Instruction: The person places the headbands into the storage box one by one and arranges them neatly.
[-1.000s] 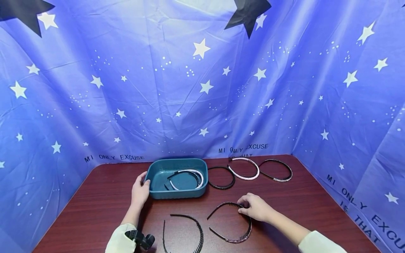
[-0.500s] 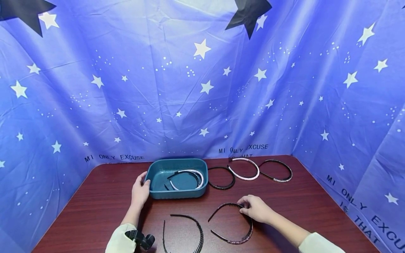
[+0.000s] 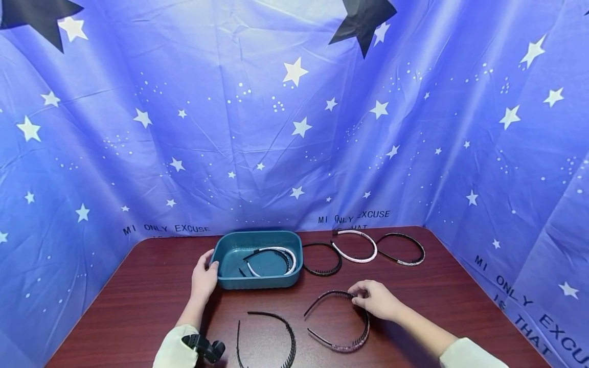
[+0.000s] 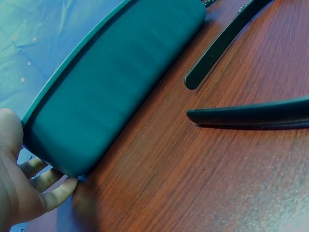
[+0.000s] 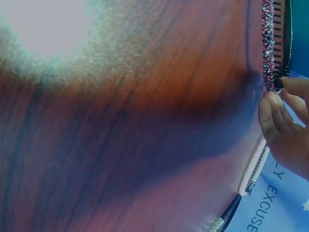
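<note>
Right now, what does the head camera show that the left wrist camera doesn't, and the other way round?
Only the head view shows the right hand pinching the beaded headband, two headbands inside the bin, and three more behind it. Only the left wrist view shows the left hand's fingers curled under the bin's bottom corner. Both show the left hand holding the teal bin and the black headband on the table.

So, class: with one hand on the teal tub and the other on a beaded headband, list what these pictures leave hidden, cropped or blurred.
1. Left wrist view: the left hand is cropped by the frame; the tub wall hides its inside.
2. Right wrist view: the beaded headband is cropped by the top edge; glare washes out the upper left.
3. Head view: the plain black headband runs off the bottom; the right hand covers its grip point.
</note>
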Demonstrator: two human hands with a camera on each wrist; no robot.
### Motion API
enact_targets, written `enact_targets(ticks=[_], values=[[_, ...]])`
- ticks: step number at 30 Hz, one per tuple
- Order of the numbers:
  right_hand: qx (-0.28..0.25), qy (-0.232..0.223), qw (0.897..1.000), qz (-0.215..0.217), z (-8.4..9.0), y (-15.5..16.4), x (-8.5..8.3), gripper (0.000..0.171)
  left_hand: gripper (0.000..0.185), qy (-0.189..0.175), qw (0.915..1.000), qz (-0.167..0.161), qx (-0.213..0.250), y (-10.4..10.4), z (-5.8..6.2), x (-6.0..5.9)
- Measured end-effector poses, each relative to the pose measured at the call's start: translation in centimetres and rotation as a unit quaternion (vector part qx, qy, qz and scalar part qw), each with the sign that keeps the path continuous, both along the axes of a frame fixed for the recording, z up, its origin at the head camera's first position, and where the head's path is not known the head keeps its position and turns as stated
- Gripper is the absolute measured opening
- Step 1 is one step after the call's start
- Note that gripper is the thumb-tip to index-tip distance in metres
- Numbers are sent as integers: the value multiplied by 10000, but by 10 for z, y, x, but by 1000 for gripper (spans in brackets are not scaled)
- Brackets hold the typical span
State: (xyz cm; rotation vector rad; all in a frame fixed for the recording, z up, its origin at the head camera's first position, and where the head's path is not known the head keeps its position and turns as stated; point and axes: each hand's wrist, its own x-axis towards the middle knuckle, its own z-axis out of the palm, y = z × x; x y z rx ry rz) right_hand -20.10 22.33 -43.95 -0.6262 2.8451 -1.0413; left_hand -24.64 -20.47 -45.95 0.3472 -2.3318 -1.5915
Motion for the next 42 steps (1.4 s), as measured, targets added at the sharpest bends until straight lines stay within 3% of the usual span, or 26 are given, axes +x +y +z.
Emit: enact_targets(ticks=[17, 42], values=[[-491, 48, 9986, -179, 19, -6, -10, 19, 43, 21, 10000, -23, 47, 0, 0, 0], [-463, 193, 9966, -656, 46, -30, -33, 20, 43, -5, 9999, -33, 116, 0, 2, 1]])
